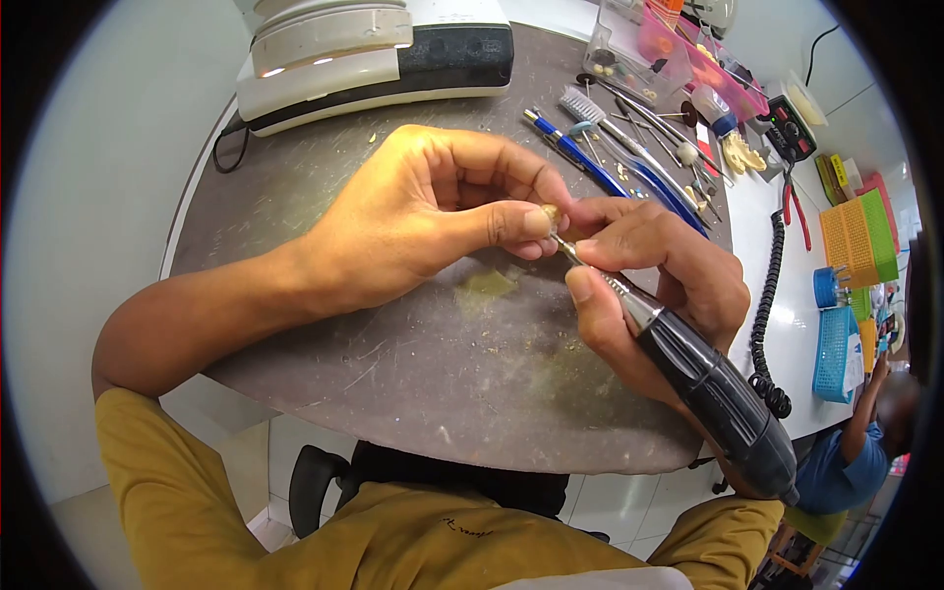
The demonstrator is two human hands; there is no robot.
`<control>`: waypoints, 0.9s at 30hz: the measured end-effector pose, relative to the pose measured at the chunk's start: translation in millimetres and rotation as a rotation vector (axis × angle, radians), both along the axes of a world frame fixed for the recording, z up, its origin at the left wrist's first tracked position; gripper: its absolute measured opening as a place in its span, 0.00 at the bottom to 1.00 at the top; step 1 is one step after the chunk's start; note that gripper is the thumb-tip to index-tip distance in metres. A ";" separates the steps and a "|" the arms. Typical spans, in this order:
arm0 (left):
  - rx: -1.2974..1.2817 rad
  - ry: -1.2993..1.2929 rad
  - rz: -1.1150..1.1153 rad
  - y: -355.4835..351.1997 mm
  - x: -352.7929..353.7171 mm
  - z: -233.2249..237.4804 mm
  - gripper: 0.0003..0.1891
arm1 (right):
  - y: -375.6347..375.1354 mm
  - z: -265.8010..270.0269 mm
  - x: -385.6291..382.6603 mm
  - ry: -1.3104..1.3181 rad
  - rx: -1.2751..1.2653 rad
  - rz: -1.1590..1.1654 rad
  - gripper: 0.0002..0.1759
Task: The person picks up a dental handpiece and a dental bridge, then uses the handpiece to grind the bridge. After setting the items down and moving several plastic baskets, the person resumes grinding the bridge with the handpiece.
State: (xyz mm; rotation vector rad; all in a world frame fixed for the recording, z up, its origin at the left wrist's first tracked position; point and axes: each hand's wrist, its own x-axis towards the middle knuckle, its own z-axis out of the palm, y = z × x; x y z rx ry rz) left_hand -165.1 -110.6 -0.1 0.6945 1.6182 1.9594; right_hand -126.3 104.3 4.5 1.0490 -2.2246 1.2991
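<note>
My left hand (433, 202) pinches a small yellowish piece (552, 212), much of it hidden behind the thumb and fingertips; its exact kind I cannot tell. In my right hand (669, 261) is a black and silver rotary handpiece (713, 393), gripped near its metal nose like a pen. The handpiece's thin metal bur (564, 246) points up and left, its tip right at the small piece. Both hands meet over the grey work board (393, 364), fingertips close together. Pale yellow dust (487, 285) lies on the board below them.
A white and black machine (433, 64) stands at the back left. Behind my right hand lie a blue pen (575, 152), a brush (580, 103) and several tools. Right are a control box (790, 128), its coiled cord (767, 305) and baskets (851, 241). Another person (851, 462) sits far right.
</note>
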 end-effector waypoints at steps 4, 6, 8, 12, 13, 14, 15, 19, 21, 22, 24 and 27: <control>0.000 -0.004 0.001 1.1 -0.6 -0.3 0.11 | 1.4 -0.2 -0.7 0.023 0.025 -0.013 0.07; 0.006 -0.007 0.002 0.1 -0.2 -0.9 0.12 | 0.3 -0.8 -1.7 0.041 0.016 0.005 0.07; -0.010 -0.002 0.024 1.1 -0.3 -1.4 0.11 | -2.0 0.5 -1.2 0.023 0.028 -0.020 0.07; -0.008 -0.015 0.010 0.5 1.1 1.5 0.11 | 0.4 -1.0 -1.1 0.030 0.014 0.003 0.08; -0.017 -0.014 0.021 0.3 1.2 1.2 0.12 | -0.9 -0.7 -1.5 0.039 0.019 -0.009 0.08; -0.026 -0.013 0.030 0.5 1.4 0.7 0.12 | -1.4 -0.3 -1.4 0.047 0.025 -0.022 0.08; -0.026 -0.014 0.027 0.8 1.7 0.3 0.12 | -0.8 0.2 -0.9 0.045 0.025 -0.025 0.08; -0.017 -0.014 0.026 0.9 0.4 0.1 0.12 | -0.2 -0.2 -2.0 0.037 0.020 -0.006 0.08; -0.010 -0.019 0.021 0.7 1.1 -0.4 0.12 | 0.0 -0.5 -1.8 0.054 0.023 -0.010 0.08; -0.023 -0.018 0.024 0.8 1.1 0.0 0.12 | 1.0 0.7 -1.1 0.042 0.034 -0.007 0.08; -0.037 -0.016 0.028 1.1 0.5 0.8 0.12 | 1.5 0.5 -1.4 0.031 0.045 -0.003 0.08; -0.026 -0.018 0.032 0.8 1.2 0.3 0.12 | 0.4 -1.6 -3.2 0.070 0.027 -0.001 0.08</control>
